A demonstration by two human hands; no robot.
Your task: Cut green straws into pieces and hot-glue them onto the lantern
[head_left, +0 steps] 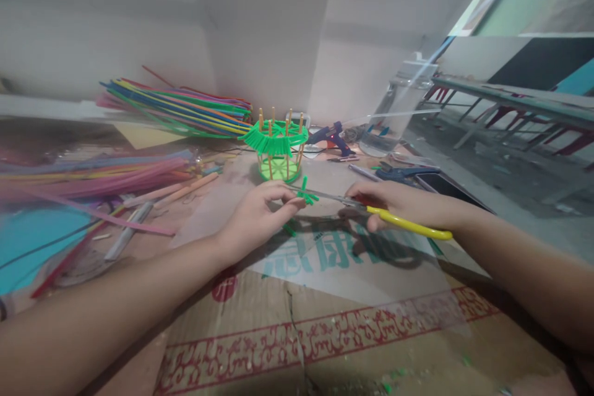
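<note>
Between the thumb and fingers of my left hand (262,213) are short bright-green pipe cleaner pieces (307,193). My right hand (394,201) grips a pair of scissors with yellow handles (408,223). Their narrow metal blades point left and reach the green pieces; whether they are cutting cannot be made out. Just behind my left hand stands a small round model (276,139), with a green base, several thin wooden posts and a fringed green roof ring. Under both hands lies a translucent sheet (325,260) with teal lettering.
Bundles of coloured pipe cleaners (180,108) lie at the back left, with pink ones (139,176) nearer. A blue glue gun (336,139) stands behind on the right, beside pliers (403,172) and a phone (452,189). Patterned cardboard (278,334) covers the front.
</note>
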